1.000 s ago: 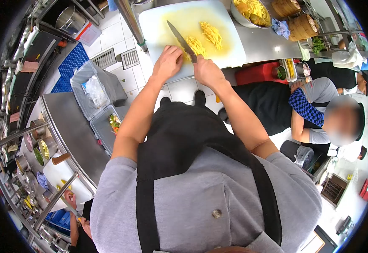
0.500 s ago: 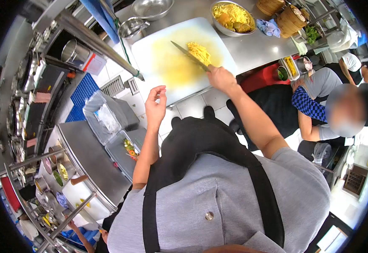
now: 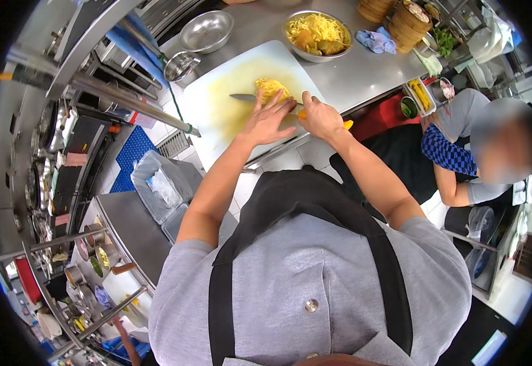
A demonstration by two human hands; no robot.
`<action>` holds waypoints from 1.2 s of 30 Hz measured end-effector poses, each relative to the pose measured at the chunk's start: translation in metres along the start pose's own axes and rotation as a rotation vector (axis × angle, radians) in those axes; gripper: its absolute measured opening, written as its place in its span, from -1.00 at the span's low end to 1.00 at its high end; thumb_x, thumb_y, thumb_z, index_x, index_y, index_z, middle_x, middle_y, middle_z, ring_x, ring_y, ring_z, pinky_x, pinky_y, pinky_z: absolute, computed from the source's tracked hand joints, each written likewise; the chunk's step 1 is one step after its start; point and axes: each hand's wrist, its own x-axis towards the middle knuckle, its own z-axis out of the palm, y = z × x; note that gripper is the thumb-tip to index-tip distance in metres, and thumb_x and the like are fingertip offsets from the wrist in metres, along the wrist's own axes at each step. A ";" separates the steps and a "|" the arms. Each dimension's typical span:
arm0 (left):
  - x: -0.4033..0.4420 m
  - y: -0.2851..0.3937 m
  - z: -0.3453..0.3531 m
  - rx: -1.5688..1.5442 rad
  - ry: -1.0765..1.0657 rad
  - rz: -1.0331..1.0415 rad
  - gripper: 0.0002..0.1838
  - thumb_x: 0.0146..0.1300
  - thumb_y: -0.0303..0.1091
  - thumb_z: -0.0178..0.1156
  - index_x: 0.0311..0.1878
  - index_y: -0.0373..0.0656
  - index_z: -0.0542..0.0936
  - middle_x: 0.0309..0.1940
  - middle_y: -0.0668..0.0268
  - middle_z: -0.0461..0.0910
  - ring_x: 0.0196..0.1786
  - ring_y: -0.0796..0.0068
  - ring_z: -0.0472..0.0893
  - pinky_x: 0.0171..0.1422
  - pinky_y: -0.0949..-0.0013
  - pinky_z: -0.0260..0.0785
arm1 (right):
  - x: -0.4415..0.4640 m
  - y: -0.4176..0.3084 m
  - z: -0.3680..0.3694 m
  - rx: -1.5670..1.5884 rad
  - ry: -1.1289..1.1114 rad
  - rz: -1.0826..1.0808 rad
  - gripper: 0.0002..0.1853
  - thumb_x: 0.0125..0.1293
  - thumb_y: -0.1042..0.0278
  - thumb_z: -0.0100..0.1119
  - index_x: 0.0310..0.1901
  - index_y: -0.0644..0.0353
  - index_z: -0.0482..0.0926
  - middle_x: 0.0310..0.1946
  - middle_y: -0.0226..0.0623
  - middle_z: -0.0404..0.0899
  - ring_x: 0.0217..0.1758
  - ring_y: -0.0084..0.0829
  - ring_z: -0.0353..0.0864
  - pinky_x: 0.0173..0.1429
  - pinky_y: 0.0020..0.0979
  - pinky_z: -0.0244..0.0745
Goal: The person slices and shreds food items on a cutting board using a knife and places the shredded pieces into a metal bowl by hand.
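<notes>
My right hand (image 3: 322, 117) is wrapped round the yellow handle of a kitchen knife (image 3: 242, 97), its blade lying across the white cutting board (image 3: 217, 91). The blade's middle is hidden by my left hand (image 3: 269, 123), which rests with fingers stretched and spread at the near side of a small heap of yellow shreds (image 3: 270, 87). Whether those fingers press on the blade or on the shreds, I cannot tell. Yellow stains cover the board's middle. Behind it stands a metal bowl (image 3: 333, 58) full of similar yellow shreds and larger yellow pieces.
A metal bowl (image 3: 207, 32) and a small metal pot (image 3: 182, 67) stand by the board's back left. Right of the full bowl are a blue cloth (image 3: 377, 41) and bamboo steamers (image 3: 408, 27). A co-worker (image 3: 455, 140) is close on my right. Grey bins (image 3: 165, 183) stand left.
My left hand has moved from the air beside the board onto the knife and shreds. The knife has turned flatter across the board, in my right hand. The view has shifted slightly.
</notes>
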 end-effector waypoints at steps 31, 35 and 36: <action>-0.013 -0.088 0.047 -0.225 0.642 -0.675 -0.43 0.64 -0.11 -0.04 0.47 -0.36 0.47 0.45 -0.16 0.48 0.58 -0.17 0.35 0.73 -0.08 0.01 | -0.005 0.005 0.002 0.015 0.071 0.217 -0.56 0.61 0.07 -0.03 0.38 -0.01 0.56 -0.01 0.07 0.71 -0.04 0.07 0.78 0.06 0.02 0.71; -0.006 -0.068 0.053 -0.326 0.683 -0.484 -0.47 0.64 -0.14 -0.05 0.45 -0.33 0.50 0.41 -0.16 0.52 0.51 -0.13 0.45 0.65 -0.04 0.19 | 0.000 0.018 0.012 -0.070 0.106 0.379 -0.57 0.63 0.13 -0.06 0.39 0.06 0.54 -0.05 0.14 0.70 -0.11 0.06 0.80 -0.03 -0.04 0.75; -0.011 -0.053 0.039 -0.490 0.666 -0.488 -0.49 0.64 -0.15 -0.04 0.42 -0.31 0.53 0.36 -0.15 0.56 0.46 -0.09 0.51 0.58 0.00 0.28 | -0.004 0.015 0.018 -0.079 0.112 0.388 -0.57 0.63 0.13 -0.06 0.39 0.06 0.54 -0.05 0.14 0.70 -0.11 0.06 0.80 -0.03 -0.04 0.75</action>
